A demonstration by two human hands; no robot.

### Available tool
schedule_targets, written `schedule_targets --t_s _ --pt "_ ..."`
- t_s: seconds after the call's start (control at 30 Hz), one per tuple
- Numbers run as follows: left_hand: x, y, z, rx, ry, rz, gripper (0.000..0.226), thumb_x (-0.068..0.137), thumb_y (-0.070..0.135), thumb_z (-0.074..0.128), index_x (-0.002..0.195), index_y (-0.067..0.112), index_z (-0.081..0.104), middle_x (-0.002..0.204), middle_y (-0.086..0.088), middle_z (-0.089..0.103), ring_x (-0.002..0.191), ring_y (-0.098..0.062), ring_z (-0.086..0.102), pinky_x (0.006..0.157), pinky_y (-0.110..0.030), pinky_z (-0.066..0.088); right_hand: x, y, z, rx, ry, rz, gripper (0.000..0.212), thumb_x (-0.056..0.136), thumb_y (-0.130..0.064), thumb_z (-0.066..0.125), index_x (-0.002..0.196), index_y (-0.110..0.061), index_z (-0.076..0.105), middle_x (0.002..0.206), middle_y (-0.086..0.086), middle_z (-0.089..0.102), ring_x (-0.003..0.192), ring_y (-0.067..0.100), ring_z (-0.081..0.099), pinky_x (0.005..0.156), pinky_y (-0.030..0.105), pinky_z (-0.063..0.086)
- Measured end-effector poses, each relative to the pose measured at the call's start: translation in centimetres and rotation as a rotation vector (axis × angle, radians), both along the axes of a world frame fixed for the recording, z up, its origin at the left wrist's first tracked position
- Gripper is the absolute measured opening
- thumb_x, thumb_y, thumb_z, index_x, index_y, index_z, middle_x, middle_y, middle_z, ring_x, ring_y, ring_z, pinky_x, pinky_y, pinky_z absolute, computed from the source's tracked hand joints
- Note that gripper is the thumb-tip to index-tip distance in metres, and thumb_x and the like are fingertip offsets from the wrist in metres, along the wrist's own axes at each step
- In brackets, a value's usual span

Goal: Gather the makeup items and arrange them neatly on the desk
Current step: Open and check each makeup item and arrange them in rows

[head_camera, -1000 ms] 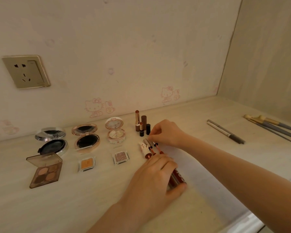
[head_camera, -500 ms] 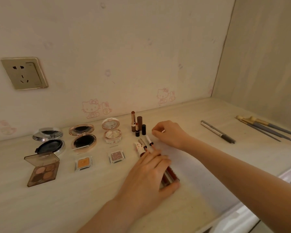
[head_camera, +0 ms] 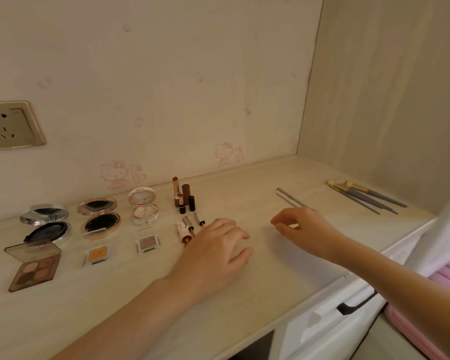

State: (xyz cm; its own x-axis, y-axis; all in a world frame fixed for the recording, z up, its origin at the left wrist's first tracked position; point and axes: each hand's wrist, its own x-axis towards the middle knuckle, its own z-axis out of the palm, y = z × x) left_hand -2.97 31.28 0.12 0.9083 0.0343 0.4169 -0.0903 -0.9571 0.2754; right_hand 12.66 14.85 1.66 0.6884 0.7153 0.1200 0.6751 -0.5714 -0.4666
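Observation:
On the pale desk (head_camera: 257,287) lie three open round compacts: a silver one (head_camera: 46,224), a rose-gold one (head_camera: 99,216) and a floral one (head_camera: 143,206). In front of them are a brown eyeshadow palette (head_camera: 34,266), an orange eyeshadow pan (head_camera: 98,255) and a glittery brown pan (head_camera: 147,242). Several lipsticks (head_camera: 182,196) stand upright. My left hand (head_camera: 213,253) rests flat over the lip gloss tubes (head_camera: 187,229), hiding their lower ends. My right hand (head_camera: 299,229) hovers with loosely curled fingers, holding nothing, over the near end of two pencils (head_camera: 287,197).
Several grey-handled brushes (head_camera: 366,197) lie at the far right near the side wall. A wall socket (head_camera: 11,124) sits at the left. Below the desk's front edge is a white drawer with a black handle (head_camera: 353,306), and a pink item (head_camera: 426,323) beside it.
My right hand has let go of the tubes and moved right, to the pencils. My left hand stays over the lip gloss tubes, fingers slightly more spread.

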Motion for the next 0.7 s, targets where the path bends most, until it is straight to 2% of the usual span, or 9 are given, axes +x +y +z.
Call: schedule_targets --t_s 0.1,0.2,0.4,0.53,0.7 --pt "2.6 -0.9 0.7 -0.039 0.024 -0.002 0.033 0.096 0.039 0.047 0.123 0.023 0.058 0.124 0.012 0.054 0.124 0.0 0.037 0.1 -0.018 0.032 0.5 -2.1 -0.5 0.008 -0.035 -0.031 0.024 0.095 -0.027 0.051 0.115 -0.025 0.064 0.114 -0.009 0.064 0.103 0.005 0.056 0.092 0.021 0.045" --pt "5.7 -1.8 0.7 -0.076 0.077 0.004 0.03 0.095 0.034 0.048 0.121 0.023 0.059 0.121 0.01 0.057 0.121 -0.002 0.041 0.099 -0.029 0.039 1.4 -3.6 -1.0 0.006 -0.078 -0.054 0.024 0.095 -0.025 0.051 0.116 -0.025 0.063 0.113 -0.009 0.063 0.102 0.006 0.055 0.092 0.022 0.045" --pt "13.1 -2.5 -0.4 -0.144 0.147 0.029 0.033 0.091 0.025 0.053 0.124 0.019 0.056 0.131 0.001 0.053 0.122 -0.017 0.045 0.102 -0.034 0.038 4.5 -4.3 -1.4 0.038 -0.195 -0.124 0.023 0.094 -0.022 0.052 0.115 -0.021 0.061 0.105 -0.008 0.058 0.091 0.006 0.051 0.074 0.012 0.038" --pt "18.0 -2.1 -0.5 -0.215 0.201 0.119 0.045 0.092 0.025 0.052 0.134 0.016 0.045 0.14 -0.007 0.046 0.13 -0.026 0.039 0.105 -0.031 0.032 6.7 -3.4 -1.7 0.015 -0.241 -0.227 0.025 0.095 -0.024 0.052 0.117 -0.016 0.059 0.108 0.002 0.055 0.097 0.018 0.05 0.083 0.028 0.046" --pt "22.0 -0.4 -0.9 -0.382 0.298 0.222 0.055 0.093 0.026 0.052 0.143 0.013 0.034 0.142 -0.012 0.046 0.131 -0.028 0.042 0.102 -0.027 0.032 8.3 -2.4 -2.5 -0.026 -0.25 -0.253 0.027 0.095 -0.029 0.05 0.118 -0.016 0.056 0.114 0.003 0.053 0.104 0.022 0.049 0.085 0.032 0.046"
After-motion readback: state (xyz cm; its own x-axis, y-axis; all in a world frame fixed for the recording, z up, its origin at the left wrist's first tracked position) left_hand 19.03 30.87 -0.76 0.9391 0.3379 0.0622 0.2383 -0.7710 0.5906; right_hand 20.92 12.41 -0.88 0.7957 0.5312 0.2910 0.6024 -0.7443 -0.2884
